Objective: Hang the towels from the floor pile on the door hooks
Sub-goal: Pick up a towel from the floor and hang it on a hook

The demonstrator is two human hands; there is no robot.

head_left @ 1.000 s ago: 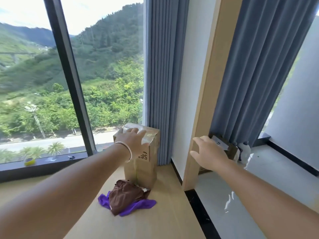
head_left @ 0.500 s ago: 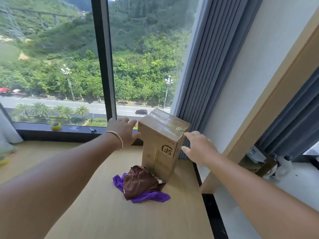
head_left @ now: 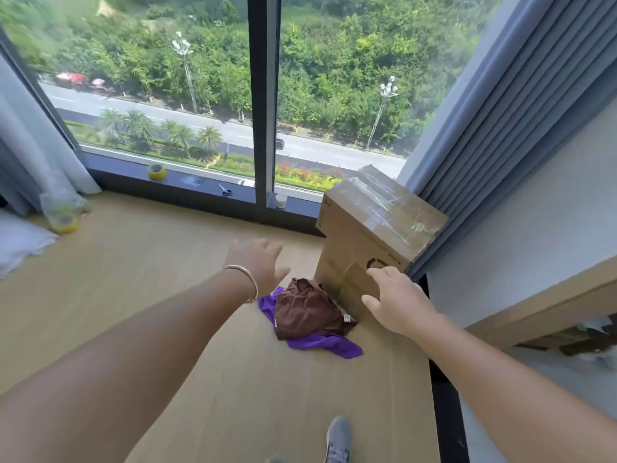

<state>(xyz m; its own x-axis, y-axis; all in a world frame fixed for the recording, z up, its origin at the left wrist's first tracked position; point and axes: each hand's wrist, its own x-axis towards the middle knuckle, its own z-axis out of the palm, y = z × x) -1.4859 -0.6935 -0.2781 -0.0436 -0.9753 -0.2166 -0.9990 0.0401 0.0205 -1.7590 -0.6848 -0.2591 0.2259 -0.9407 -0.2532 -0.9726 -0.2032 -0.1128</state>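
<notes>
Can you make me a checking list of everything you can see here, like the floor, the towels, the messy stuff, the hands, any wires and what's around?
Surface: light wooden floor, dark strip along its right edge.
Job's things: brown towel crumpled on top of purple towel, on the floor against the cardboard box. No door hooks in view.
Clutter: tape roll, scissors and a small cup on the window sill.
Hands: left hand and right hand both open, reaching above the towels, holding nothing; bracelet on the left wrist.
Cables: nothing seen.
Surroundings: big window, blue-grey curtains, road and trees outside, grey shoe below.
</notes>
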